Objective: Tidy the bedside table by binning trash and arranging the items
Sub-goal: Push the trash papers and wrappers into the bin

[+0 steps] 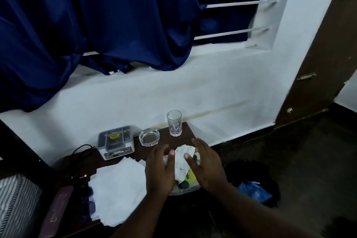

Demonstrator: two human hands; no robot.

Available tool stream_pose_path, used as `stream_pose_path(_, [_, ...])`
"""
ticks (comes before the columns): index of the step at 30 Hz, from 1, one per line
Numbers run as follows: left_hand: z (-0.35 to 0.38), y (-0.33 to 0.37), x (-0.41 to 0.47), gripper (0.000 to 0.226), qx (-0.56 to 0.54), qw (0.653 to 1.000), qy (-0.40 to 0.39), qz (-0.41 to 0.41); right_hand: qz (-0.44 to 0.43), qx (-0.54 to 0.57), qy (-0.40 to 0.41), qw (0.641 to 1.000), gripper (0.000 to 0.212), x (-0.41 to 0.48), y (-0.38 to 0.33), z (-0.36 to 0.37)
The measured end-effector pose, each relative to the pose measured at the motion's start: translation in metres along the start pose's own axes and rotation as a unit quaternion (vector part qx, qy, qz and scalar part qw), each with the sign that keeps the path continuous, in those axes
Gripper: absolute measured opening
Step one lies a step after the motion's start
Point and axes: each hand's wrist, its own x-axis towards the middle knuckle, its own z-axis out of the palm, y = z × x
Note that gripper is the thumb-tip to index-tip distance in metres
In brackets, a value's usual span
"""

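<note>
Both hands are spread open over the right end of the dark brown wooden bedside table, palms facing each other, nothing gripped. The left hand and right hand bracket a crumpled white paper scrap with fingers loose; whether the fingertips touch it is hard to tell. Under that paper sits a yellow printed wrapper and some dark round bits, too blurry to name. Just left of the left hand is a messy stack of white tissues. Beyond the fingers stand a clear glass ashtray, a clear cut-glass tumbler, and a grey-and-white box. Right of the right hand, down on the floor, is a black bin with a blue bag.
</note>
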Motion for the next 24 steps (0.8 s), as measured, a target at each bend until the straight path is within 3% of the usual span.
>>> stream_pose_path(3, [0.011, -0.010, -0.001, 0.045, 0.049, 0.990, 0.004, -0.133, 0.064, 0.000, 0.006, 0.998, 0.054, 0.001, 0.025, 0.004])
stream_pose_path(7, [0.023, -0.021, -0.002, 0.080, 0.093, 0.956, -0.024, -0.278, 0.162, -0.004, -0.014, 0.987, 0.058, 0.000, 0.043, 0.014])
stream_pose_path(16, [0.041, -0.041, 0.001, 0.076, 0.126, 0.933, -0.060, -0.331, 0.251, 0.038, -0.047, 0.966, 0.070, 0.014, 0.056, 0.037])
stream_pose_path(24, [0.048, -0.051, 0.001, 0.042, 0.051, 0.944, -0.021, -0.326, 0.282, -0.004, -0.049, 0.958, 0.072, 0.021, 0.061, 0.044])
